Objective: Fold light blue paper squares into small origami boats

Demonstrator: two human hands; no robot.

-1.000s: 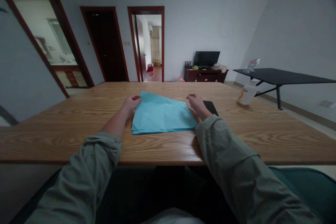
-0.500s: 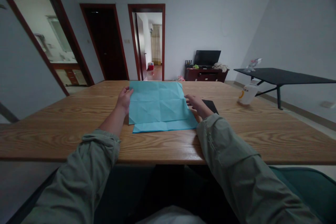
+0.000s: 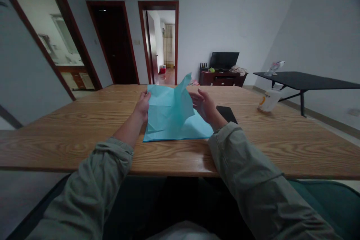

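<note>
Okay, closest are two gray-green sleeves (image 3: 247, 172) pushed up the arms, and a dark teal seat (image 3: 320, 198) shows low on the right. Next comes a big wood table (image 3: 281, 150). A sheet of blue paper (image 3: 171, 123) lies on the middle of the table, right in front of the person, with soft creases all over it. One part of it is lifted and sticks up in a floppy point between the hands. The left hand (image 3: 143, 107) is at the left edge of the paper, and it curls in a narrow hold on that edge. The right hand (image 3: 204, 107) is open wide, just beside the lifted part. I cannot tell if it touches the paper. A black phone (image 3: 227, 114) lies flat just beside the right hand. Farther right, a white bottle (image 3: 269, 101) sits on the wood table. Past that is a black table (image 3: 306, 81) with a clear thing (image 3: 274, 68) on it. Far away, a black TV (image 3: 224, 60) sits on a dark red cabinet (image 3: 222, 78), and an open doorway (image 3: 157, 41) is near a dark door (image 3: 114, 45).
</note>
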